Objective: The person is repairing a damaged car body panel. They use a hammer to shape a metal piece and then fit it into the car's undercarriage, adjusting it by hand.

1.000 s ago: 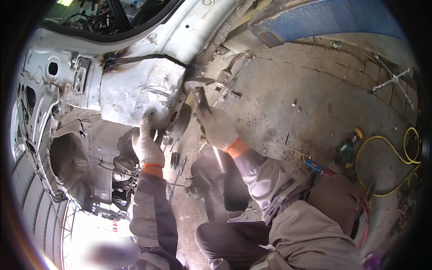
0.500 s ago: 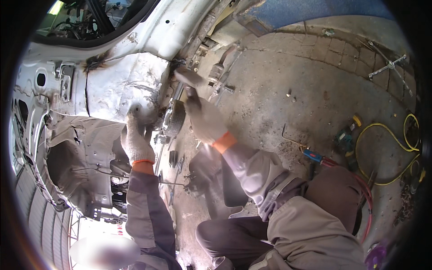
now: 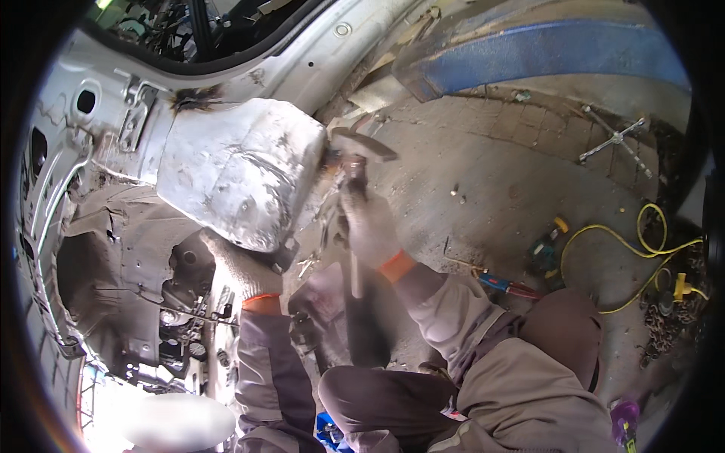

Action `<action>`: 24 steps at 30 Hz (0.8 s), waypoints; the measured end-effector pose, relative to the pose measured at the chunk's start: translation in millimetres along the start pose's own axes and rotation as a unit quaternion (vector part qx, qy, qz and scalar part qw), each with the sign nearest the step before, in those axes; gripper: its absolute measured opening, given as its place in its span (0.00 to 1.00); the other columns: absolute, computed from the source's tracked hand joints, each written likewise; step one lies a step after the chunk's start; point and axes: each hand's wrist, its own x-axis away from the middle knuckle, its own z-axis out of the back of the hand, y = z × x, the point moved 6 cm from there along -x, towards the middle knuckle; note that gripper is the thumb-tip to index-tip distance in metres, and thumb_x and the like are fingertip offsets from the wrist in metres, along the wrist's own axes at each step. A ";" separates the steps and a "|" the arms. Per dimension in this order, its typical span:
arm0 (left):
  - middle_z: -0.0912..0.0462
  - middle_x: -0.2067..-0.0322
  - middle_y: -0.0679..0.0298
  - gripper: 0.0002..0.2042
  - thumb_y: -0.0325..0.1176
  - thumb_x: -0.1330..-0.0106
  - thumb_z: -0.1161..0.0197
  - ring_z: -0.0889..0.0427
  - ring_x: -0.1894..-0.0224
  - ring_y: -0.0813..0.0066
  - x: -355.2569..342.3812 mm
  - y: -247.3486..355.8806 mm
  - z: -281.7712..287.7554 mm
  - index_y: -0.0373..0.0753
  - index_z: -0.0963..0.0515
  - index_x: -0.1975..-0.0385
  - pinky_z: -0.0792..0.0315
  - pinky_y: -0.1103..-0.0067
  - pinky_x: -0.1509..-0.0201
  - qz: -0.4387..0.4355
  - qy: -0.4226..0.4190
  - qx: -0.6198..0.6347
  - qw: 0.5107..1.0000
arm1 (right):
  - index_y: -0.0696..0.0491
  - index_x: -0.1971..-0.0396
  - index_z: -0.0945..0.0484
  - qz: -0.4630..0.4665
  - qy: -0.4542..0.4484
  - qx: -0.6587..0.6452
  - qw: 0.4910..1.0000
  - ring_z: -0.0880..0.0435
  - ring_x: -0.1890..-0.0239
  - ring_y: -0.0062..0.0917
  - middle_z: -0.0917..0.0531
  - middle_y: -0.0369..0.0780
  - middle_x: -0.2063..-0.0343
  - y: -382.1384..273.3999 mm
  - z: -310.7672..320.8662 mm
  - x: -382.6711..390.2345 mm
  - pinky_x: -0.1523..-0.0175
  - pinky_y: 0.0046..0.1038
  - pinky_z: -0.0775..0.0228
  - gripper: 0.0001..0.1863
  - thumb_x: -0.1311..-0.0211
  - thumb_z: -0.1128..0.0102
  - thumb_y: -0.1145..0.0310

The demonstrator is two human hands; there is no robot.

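My right hand (image 3: 370, 226), in a white work glove with an orange cuff, is closed round the handle of a hammer (image 3: 364, 143). The hammer's head is just off the right edge of a dented, scuffed silver metal panel (image 3: 234, 166) on a stripped car body. I cannot tell whether the two touch. At the panel's lower edge is my left hand (image 3: 243, 270), gloved the same way. Part of it shows below the edge, but most of its fingers are hidden behind the metal, so its grip cannot be made out.
A blue curved piece (image 3: 544, 57) lies at the far right, with a cross-shaped wheel wrench (image 3: 618, 138) near it. On the concrete floor are a yellow cable (image 3: 578, 241), a green power tool (image 3: 545, 249) and a blue-handled tool (image 3: 495, 282). A window opening (image 3: 189, 38) is at upper left.
The view has shifted, and the panel appears larger. My left hand has gone from the panel's face to its lower edge. The hammer, still in my right hand, has swung to a different angle.
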 end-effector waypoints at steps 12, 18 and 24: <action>0.29 0.27 0.63 0.40 0.71 0.23 0.58 0.28 0.29 0.60 64.6 -14.3 -52.2 0.46 0.38 0.23 0.30 0.63 0.29 0.183 -0.143 0.250 0.940 | 0.59 0.58 0.17 0.259 0.041 0.153 0.953 0.30 0.80 0.13 0.24 0.32 0.79 -144.4 -29.3 88.7 0.74 0.22 0.40 0.11 0.26 0.36 0.65; 0.34 0.25 0.62 0.38 0.67 0.20 0.63 0.33 0.26 0.57 102.5 -17.3 -97.0 0.46 0.40 0.21 0.38 0.61 0.22 0.242 -0.246 0.359 0.867 | 0.62 0.60 0.15 0.322 0.119 0.246 0.906 0.30 0.82 0.15 0.26 0.32 0.82 -207.9 -61.2 168.5 0.76 0.23 0.36 0.08 0.32 0.36 0.72; 0.31 0.27 0.63 0.37 0.68 0.20 0.63 0.29 0.29 0.57 186.9 15.3 -158.0 0.48 0.38 0.22 0.29 0.59 0.29 0.318 -0.394 0.423 0.751 | 0.59 0.59 0.20 0.388 0.199 0.354 0.827 0.28 0.82 0.20 0.26 0.34 0.82 -269.5 -96.4 280.0 0.78 0.27 0.27 0.11 0.36 0.36 0.67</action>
